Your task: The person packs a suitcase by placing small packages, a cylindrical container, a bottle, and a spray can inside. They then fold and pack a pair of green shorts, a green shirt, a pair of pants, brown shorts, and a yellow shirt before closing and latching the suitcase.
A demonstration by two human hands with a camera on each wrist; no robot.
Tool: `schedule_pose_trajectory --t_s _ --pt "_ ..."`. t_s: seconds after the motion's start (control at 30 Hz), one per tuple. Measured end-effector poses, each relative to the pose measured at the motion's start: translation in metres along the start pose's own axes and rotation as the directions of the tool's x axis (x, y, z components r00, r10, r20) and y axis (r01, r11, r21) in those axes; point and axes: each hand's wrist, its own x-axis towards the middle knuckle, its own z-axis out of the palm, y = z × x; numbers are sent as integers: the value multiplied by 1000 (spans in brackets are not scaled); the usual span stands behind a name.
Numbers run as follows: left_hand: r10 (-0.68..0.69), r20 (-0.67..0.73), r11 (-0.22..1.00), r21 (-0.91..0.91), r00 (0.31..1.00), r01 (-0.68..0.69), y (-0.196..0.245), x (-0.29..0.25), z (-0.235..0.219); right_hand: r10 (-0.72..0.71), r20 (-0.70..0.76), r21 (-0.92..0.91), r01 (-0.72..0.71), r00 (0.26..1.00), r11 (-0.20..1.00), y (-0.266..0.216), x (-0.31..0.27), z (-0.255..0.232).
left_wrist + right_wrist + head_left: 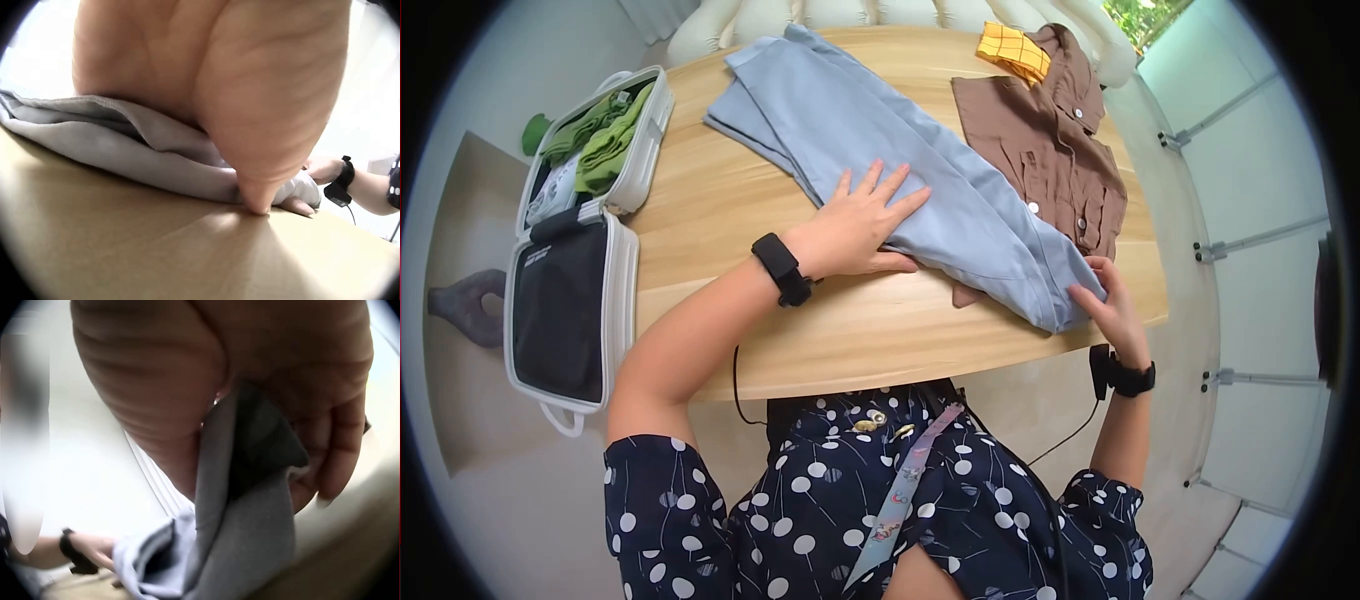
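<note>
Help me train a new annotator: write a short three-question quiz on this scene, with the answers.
1. True or false: the left hand lies with fingers spread on the blue garment, while the right hand grips one end of it.
2. Which lies partly under the blue garment?
a) yellow checked cloth
b) brown garment
c) black wrist strap
3. Fill in the colour: the open suitcase on the person's left holds folded clothes, mostly ____.

Key: 1 true; 2 b; 3 green.
</note>
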Motion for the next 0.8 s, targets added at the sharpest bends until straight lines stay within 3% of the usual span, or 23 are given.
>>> schedule_pose_trajectory --t_s 0.03,0.07,0.13,0.2,0.27,0.33,0.37,0.4,0.43,0.47,0.5,0.53,0.57,0.6,0.63,0.73,0.8 --pt "-12 -11 1000 1 1000 12 0 -2 0 36 48 165 -43 998 985 -6 1 -5" --pt "-15 -48 1000 -26 999 14 -2 -3 1 25 53 155 -33 998 987 -15 2 -8" --pt "-29 -100 998 -52 995 24 -5 -6 1 -107 3 570 87 994 817 -45 1 -15" --pt "-33 -164 989 -149 986 8 -11 -8 0 -204 -12 568 175 979 804 -86 11 -18" --pt "-33 -253 977 -213 967 -22 -22 -12 11 -223 -126 717 244 967 653 -138 22 -9" --pt "-35 -334 961 -269 942 -59 -25 -16 2 -362 -97 779 297 927 552 -175 51 -8" --pt "-209 -117 826 -553 971 111 -19 -18 -18 -374 -78 798 283 924 533 -202 65 -2" --pt "-303 141 592 -747 942 302 -18 -19 -30 -471 -78 740 368 878 564 -220 92 3" --pt "-320 129 590 -748 939 304 -23 -19 -32 -563 -78 679 457 823 574 -239 120 8" --pt "-421 122 409 -859 899 308 -30 -18 -31 -684 -69 424 642 726 639 -251 162 18" --pt "-513 136 211 -937 847 278 -37 -18 -27 -788 -58 140 787 612 601 -263 205 27" --pt "-529 131 208 -938 839 277 -47 -16 -20 -758 -1 315 720 652 619 -279 234 46" --pt "-548 164 -129 -985 820 110 -59 -15 -11 -723 55 474 620 688 626 -296 263 65" --pt "-552 199 -442 -893 810 -81 -68 -15 -6 -629 256 912 33 734 409 -312 274 97" --pt "-519 285 -606 -787 806 -112 -76 -15 -7 -576 258 852 99 776 515 -312 281 118" --pt "-573 321 -627 -765 754 -150 -72 -16 -13 -456 238 571 256 858 780 -279 305 159" --pt "-562 320 -634 -759 763 -149 -76 -14 -8 -451 279 239 394 848 888 -262 283 166"
